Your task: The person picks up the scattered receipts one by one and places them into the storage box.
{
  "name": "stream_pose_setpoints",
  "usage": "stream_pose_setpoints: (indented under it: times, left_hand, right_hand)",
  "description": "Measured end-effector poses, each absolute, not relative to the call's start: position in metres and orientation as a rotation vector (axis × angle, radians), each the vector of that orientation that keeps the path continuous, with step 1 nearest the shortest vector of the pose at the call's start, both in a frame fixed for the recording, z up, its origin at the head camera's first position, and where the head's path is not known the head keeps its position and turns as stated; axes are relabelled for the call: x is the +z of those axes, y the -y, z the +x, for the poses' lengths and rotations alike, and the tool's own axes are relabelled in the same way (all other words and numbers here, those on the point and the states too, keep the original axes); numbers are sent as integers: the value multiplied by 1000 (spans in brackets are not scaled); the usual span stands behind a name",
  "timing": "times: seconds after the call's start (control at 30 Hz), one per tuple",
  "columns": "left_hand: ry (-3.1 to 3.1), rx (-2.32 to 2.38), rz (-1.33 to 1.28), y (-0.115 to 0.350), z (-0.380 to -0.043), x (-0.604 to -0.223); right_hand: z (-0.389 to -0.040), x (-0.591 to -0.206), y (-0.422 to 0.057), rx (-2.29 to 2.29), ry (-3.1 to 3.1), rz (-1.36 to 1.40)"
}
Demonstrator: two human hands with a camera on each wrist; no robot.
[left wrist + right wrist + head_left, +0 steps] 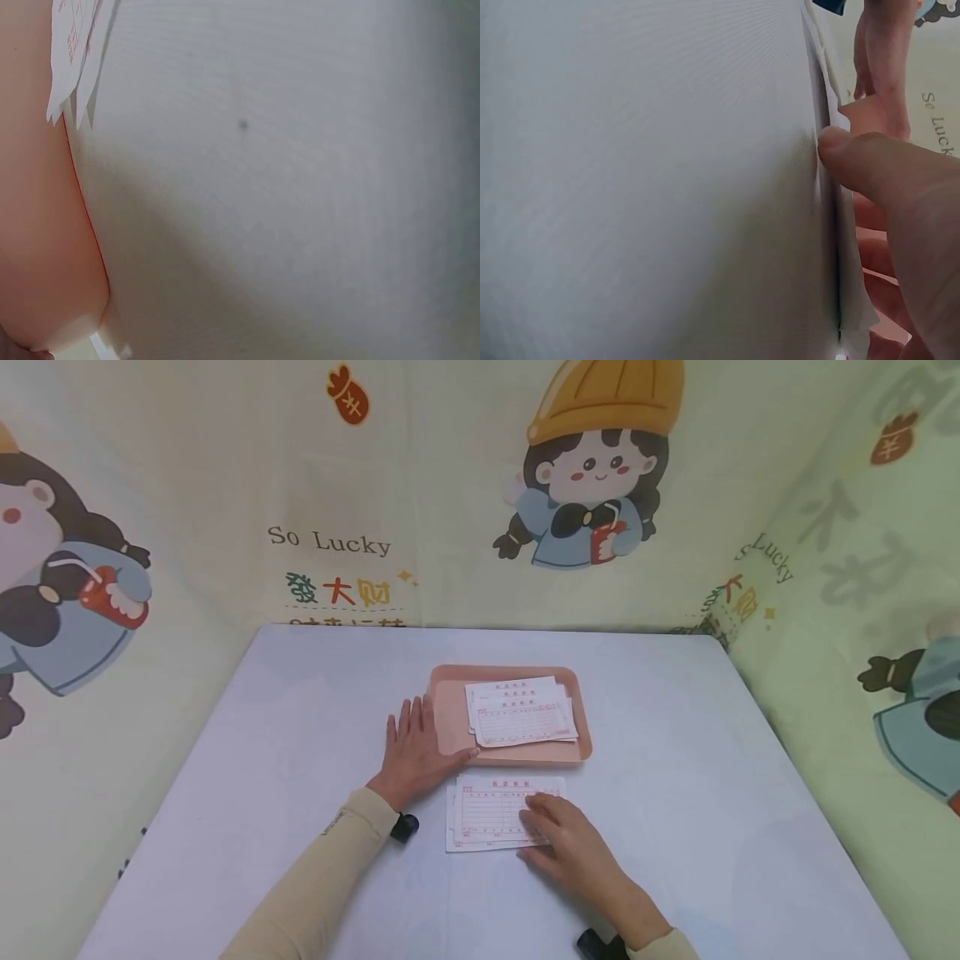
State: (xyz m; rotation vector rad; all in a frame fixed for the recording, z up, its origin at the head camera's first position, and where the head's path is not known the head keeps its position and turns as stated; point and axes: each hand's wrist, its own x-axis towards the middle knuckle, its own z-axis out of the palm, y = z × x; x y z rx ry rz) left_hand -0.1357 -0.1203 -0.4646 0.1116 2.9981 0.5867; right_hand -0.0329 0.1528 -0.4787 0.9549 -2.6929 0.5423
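Spread flat, my left hand (416, 750) lies at the left front of a shallow pink tray (450, 693), its thumb on the front rim. Inside the tray, several overlapping white printed forms (521, 727) with red lines lie toward the right. In front of the tray, a small stack of similar forms (491, 814) rests on the table. My right hand (573, 852) holds this stack at its right front edge, fingers on top and thumb (840, 146) at the edge. How many sheets it holds is hidden.
A white-covered table (300, 710) extends around the tray. Behind it and at both sides stand fabric walls (450, 468) with cartoon prints. Dark wrist cameras (405, 828) sit on both wrists.
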Motion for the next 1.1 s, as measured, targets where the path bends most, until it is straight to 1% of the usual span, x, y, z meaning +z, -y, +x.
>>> stream_pose_setpoints:
  times: [0.33, 0.6, 1.1]
  left_hand:
    - [-2992, 609, 113, 120, -136, -464]
    - [-2977, 593, 97, 121, -136, -464]
    - [-2989, 590, 102, 121, -137, -465]
  right_hand:
    - [-32, -476, -151, 530, 2719, 931]
    - [-33, -473, -149, 436, 2703, 946]
    - [-34, -471, -150, 464, 2580, 956]
